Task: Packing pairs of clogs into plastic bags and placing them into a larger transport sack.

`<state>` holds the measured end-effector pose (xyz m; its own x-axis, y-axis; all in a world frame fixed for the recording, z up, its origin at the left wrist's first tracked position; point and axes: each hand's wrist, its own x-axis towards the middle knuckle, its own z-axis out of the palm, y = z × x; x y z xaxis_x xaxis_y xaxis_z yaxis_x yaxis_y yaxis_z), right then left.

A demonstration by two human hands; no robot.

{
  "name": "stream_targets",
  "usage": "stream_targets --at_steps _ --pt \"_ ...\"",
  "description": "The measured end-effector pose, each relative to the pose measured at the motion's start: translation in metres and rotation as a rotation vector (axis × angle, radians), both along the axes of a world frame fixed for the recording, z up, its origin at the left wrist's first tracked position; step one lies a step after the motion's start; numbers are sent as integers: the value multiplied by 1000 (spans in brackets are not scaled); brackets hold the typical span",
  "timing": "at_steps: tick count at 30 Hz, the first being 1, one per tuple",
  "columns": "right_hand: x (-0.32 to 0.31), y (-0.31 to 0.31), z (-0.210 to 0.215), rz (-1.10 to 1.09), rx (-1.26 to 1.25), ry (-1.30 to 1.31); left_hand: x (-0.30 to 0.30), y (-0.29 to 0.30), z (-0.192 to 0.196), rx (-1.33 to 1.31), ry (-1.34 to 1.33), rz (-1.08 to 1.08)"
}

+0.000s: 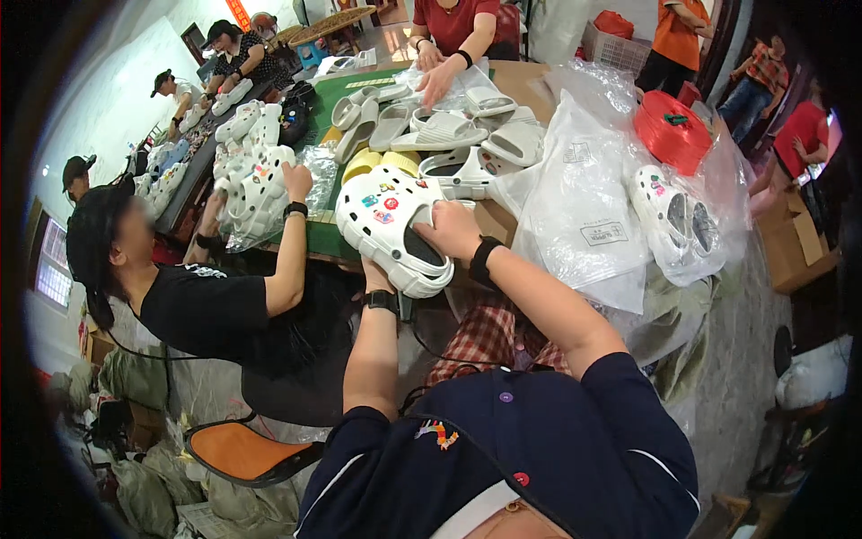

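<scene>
Over the near edge of the table I hold a white clog (382, 199) with vent holes and small colourful charms on its toe; a second white sole seems pressed below it. My right hand (449, 231) is closed at the foot opening, its fingers partly inside. My left hand (374, 275) supports the clog from beneath, its fingers mostly hidden behind it. Just beyond lie a pair of yellow shoes (382, 163) and another white clog (456, 168). Grey-white slide sandals (440, 132) are heaped farther back.
Clear plastic bags (579, 207) cover the table's right side, beside bagged white clogs (673, 211) and a roll of red plastic twine (672, 130). A co-worker in black (211, 301) handles piled white clogs (251, 171) at left; another in red (453, 27) reaches across opposite me.
</scene>
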<state>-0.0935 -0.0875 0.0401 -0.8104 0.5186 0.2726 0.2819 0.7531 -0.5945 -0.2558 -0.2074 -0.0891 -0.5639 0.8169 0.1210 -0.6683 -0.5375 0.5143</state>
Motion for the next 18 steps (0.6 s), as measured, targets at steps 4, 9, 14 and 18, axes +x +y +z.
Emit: stream_targets --at_steps 4,9,14,18 --pt "10 2 -5 -144 302 59 33 -3 36 -91 -55 98" --pt "14 13 -13 -301 186 -101 51 -2 47 -58 -112 1" --pt "0 40 1 -17 -150 -187 58 -15 39 -18 -119 49" --pt "-2 27 1 132 -330 -113 43 -13 7 -173 -115 207"
